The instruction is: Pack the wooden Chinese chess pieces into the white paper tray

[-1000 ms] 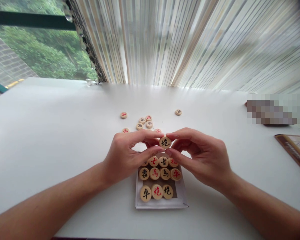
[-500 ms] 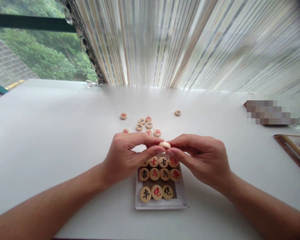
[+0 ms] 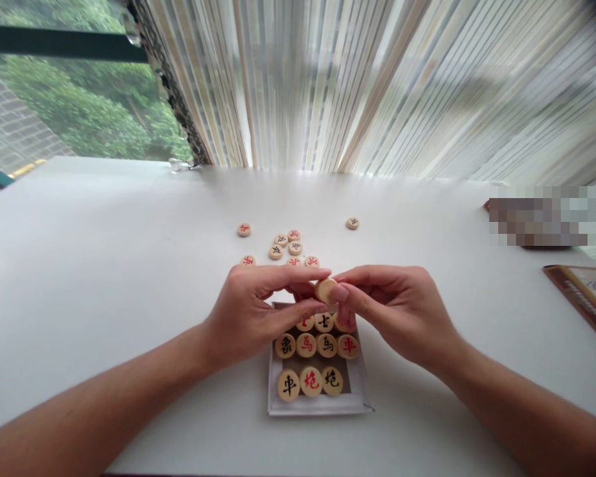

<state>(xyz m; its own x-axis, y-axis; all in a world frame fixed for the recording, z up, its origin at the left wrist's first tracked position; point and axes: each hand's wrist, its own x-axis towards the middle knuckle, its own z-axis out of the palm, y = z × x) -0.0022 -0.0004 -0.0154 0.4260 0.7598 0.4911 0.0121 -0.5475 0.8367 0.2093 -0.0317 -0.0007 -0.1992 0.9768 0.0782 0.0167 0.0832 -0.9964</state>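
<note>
Between the fingertips of both hands is a round wooden piece (image 3: 325,290), its plain face turned toward me. My left hand (image 3: 261,305) pinches it from the left with thumb and forefinger. From the right, my right hand (image 3: 397,305) grips the same piece, the thumb lying on its face. Just below the hands sits a shallow white box (image 3: 318,405) holding rows of pieces with red or black characters. The bottom row has a black piece (image 3: 289,385), a red piece (image 3: 311,381) and another black piece (image 3: 332,381). My hands partly hide the box's upper row.
Several small loose pieces lie beyond my hands, among them a red one (image 3: 244,230) and a black one (image 3: 352,223). A brown-edged printed item (image 3: 583,298) is at the right, with a blurred-out object (image 3: 539,222) behind it. Striped curtains (image 3: 298,86) hang along the back.
The held piece has turned from edge-on to showing its flat plain face. My right thumb has moved onto that face, and both hands stay over the box's top edge.
</note>
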